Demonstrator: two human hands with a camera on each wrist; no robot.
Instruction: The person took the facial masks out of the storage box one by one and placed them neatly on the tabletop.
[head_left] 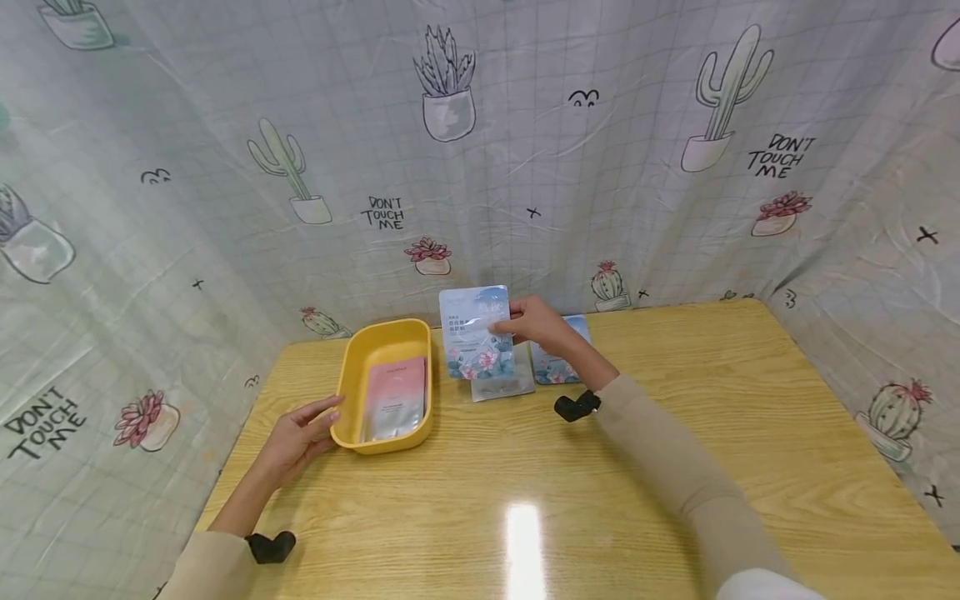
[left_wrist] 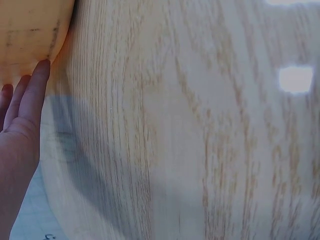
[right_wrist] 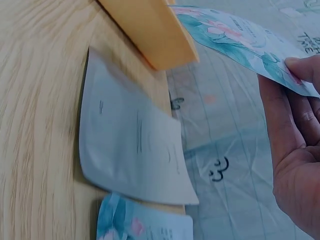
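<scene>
My right hand pinches a light blue sheet-mask packet with pink flowers by its right edge. The packet is raised upright, just right of a yellow bin. In the right wrist view, the thumb lies on top of the packet and the fingers are beneath. My left hand touches the bin's left side. Its fingers extend straight against the outer wall in the left wrist view. Inside the bin lies a pink and silver packet.
A silvery packet lies on the wooden table, partly behind the raised one in the head view. Another blue floral packet lies right of it, partly covered by the right arm. A printed curtain hangs along the table's back and sides.
</scene>
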